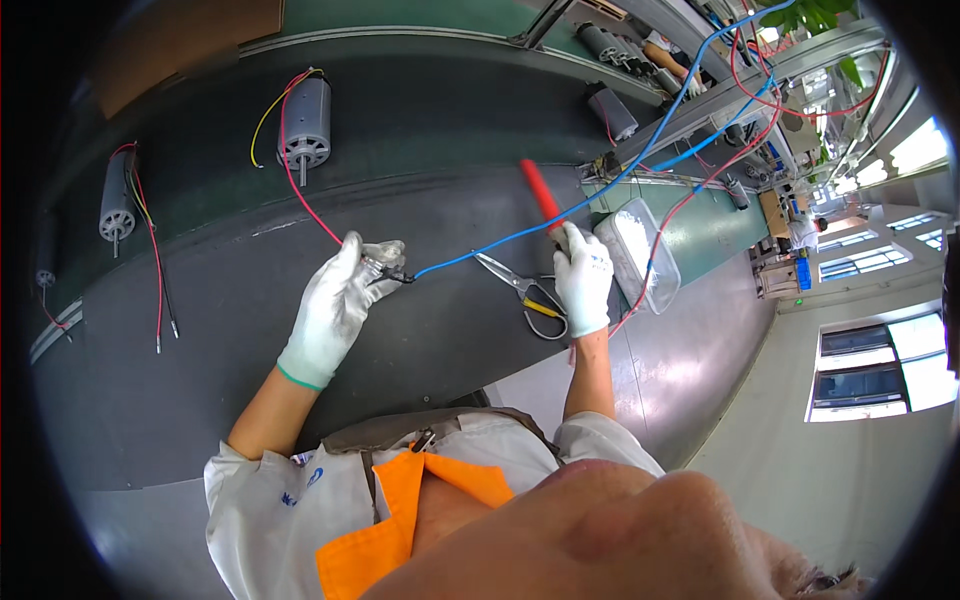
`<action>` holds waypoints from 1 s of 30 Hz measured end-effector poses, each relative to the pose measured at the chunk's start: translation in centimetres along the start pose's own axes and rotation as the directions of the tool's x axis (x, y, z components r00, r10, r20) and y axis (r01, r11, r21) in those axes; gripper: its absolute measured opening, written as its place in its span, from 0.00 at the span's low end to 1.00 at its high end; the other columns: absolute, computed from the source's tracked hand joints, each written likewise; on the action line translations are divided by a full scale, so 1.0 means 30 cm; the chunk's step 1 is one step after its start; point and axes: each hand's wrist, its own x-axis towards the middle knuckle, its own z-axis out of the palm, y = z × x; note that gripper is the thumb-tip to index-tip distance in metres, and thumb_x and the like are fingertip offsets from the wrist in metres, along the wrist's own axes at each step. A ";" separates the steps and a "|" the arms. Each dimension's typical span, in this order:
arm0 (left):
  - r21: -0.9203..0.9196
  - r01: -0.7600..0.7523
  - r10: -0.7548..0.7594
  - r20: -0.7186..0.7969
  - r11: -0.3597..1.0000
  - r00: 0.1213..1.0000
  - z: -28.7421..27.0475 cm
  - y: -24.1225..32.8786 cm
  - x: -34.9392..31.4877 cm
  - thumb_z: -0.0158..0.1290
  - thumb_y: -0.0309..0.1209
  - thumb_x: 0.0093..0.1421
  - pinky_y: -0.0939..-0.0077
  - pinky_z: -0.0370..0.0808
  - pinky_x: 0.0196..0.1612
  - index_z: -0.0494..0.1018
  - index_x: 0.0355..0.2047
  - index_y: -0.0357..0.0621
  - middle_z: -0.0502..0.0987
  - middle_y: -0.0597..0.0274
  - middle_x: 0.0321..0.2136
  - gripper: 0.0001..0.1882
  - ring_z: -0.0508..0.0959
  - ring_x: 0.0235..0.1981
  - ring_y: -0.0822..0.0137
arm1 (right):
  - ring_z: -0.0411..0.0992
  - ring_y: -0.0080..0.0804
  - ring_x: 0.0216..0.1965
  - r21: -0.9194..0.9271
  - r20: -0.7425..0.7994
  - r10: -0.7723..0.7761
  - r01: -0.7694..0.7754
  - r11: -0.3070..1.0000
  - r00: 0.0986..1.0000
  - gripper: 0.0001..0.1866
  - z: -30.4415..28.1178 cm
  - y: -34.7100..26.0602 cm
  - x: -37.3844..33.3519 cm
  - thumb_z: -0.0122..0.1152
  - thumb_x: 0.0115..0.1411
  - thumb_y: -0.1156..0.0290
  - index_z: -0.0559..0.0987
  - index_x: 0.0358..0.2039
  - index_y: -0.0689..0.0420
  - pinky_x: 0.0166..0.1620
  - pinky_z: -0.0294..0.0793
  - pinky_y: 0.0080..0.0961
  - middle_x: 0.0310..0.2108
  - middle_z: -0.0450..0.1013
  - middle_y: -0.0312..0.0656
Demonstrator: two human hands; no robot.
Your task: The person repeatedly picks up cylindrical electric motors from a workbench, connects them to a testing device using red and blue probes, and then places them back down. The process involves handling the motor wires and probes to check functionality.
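Note:
My left hand (345, 285), in a white glove, pinches a small shiny metal piece with a black clip-like end (402, 277), partly hidden by the fingers. A red wire (308, 205) runs to this hand from a grey motor (305, 115) lying farther off. From the black end a blue cord (510, 238) stretches away to the upper right. My gloved right hand (585, 272) is closed around the near end of a red stick-shaped tool (540, 190), whose gripped part is hidden. Scissors (525, 292) with a yellow-and-black handle lie between my hands, close to the right one.
A clear plastic tub (672, 285) with white contents stands beside my right hand. Other motors with loose wires, such as one grey motor (117, 205), lie left and far right. A red hanging cord (690, 195) crosses the right side. Another person's hand (695, 85) shows far right.

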 end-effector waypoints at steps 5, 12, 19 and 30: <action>0.455 -0.076 0.103 -0.033 0.887 0.994 -0.047 0.000 0.034 0.43 0.45 0.76 0.68 0.74 0.49 0.79 0.43 0.37 0.80 0.54 0.47 0.23 0.79 0.45 0.64 | 0.78 0.30 0.43 0.910 0.414 -0.270 -0.390 0.139 0.869 0.36 -0.022 -0.336 -0.058 0.70 0.63 0.63 0.67 0.68 0.58 0.47 0.78 0.29 0.47 0.79 0.47; 0.966 0.084 0.795 0.151 -0.246 0.587 -0.290 0.291 -0.099 0.60 0.33 0.64 0.65 0.73 0.52 0.78 0.46 0.33 0.80 0.46 0.46 0.15 0.78 0.46 0.53 | 0.78 0.22 0.30 0.882 0.447 -0.094 -0.422 0.210 0.889 0.24 -0.124 -0.295 -0.020 0.61 0.69 0.65 0.75 0.58 0.71 0.37 0.78 0.21 0.33 0.81 0.44; 0.674 0.202 0.610 0.448 -0.711 0.653 -0.181 0.353 0.034 0.59 0.35 0.63 0.54 0.66 0.65 0.74 0.60 0.46 0.73 0.51 0.61 0.25 0.70 0.63 0.46 | 0.75 0.18 0.24 0.637 0.664 -0.272 -0.335 0.694 0.697 0.20 -0.016 -0.316 0.157 0.64 0.66 0.63 0.80 0.53 0.63 0.30 0.76 0.22 0.25 0.78 0.39; 0.600 0.328 0.616 0.368 -0.729 0.696 -0.407 0.397 0.559 0.59 0.47 0.62 0.53 0.71 0.60 0.70 0.65 0.60 0.69 0.60 0.64 0.30 0.70 0.62 0.47 | 0.77 0.54 0.55 -0.457 0.048 0.339 -0.281 0.844 0.940 0.39 0.356 0.275 1.101 0.67 0.55 0.44 0.72 0.59 0.57 0.57 0.75 0.49 0.55 0.76 0.55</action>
